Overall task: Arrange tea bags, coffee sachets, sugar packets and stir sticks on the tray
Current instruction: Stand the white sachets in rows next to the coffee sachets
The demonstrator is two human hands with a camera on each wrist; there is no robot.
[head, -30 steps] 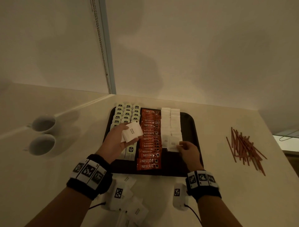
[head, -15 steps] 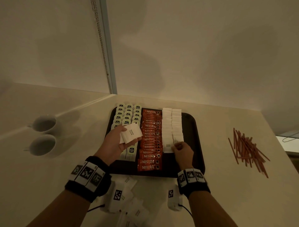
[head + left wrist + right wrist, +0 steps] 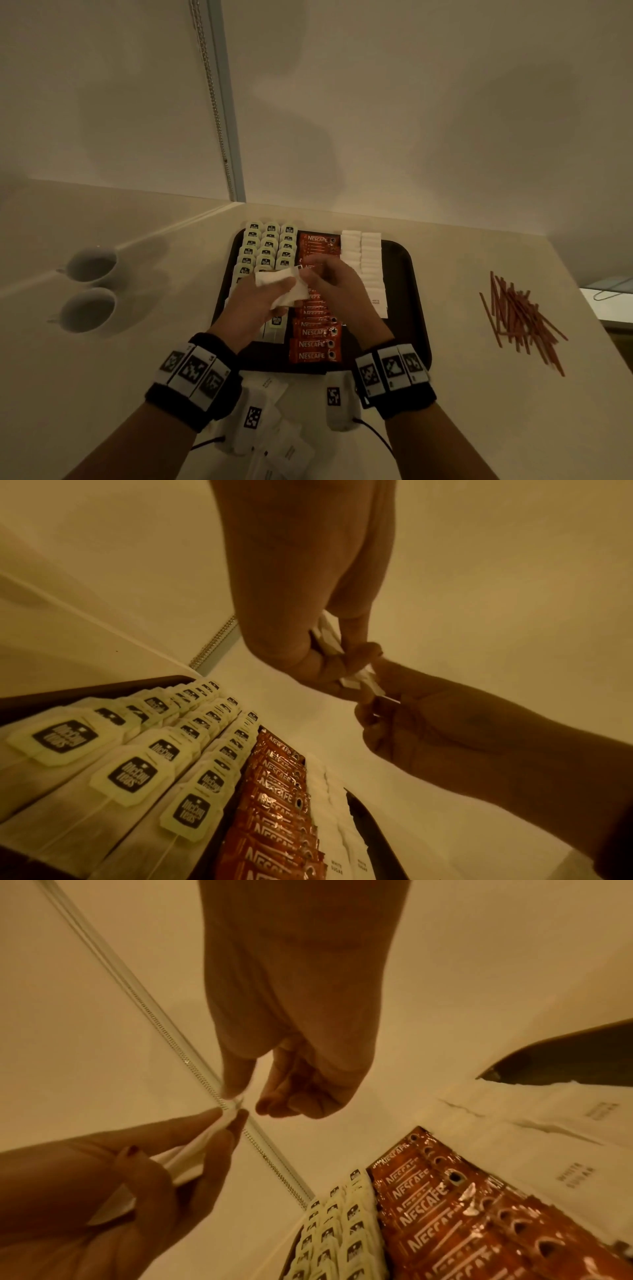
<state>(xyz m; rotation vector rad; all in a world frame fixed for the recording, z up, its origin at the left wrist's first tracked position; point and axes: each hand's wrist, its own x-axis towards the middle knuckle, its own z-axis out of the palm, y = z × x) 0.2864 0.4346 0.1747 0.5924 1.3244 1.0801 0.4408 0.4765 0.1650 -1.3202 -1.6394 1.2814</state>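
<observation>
A dark tray carries columns of tea bags on the left, red coffee sachets in the middle and white sugar packets on the right. Above the tray my left hand grips a small stack of sugar packets. My right hand meets it and pinches the end of one packet between thumb and finger. In the right wrist view the pinch sits at the packet's tip. Brown stir sticks lie in a loose pile on the counter right of the tray.
Two white cups stand on the counter left of the tray. Several loose sugar packets lie near the counter's front edge, under my wrists. A wall and a bead chain rise behind the tray.
My right hand left the sugar row on the tray and moved up and left to the stack in my left hand. The left hand shifted slightly right.
</observation>
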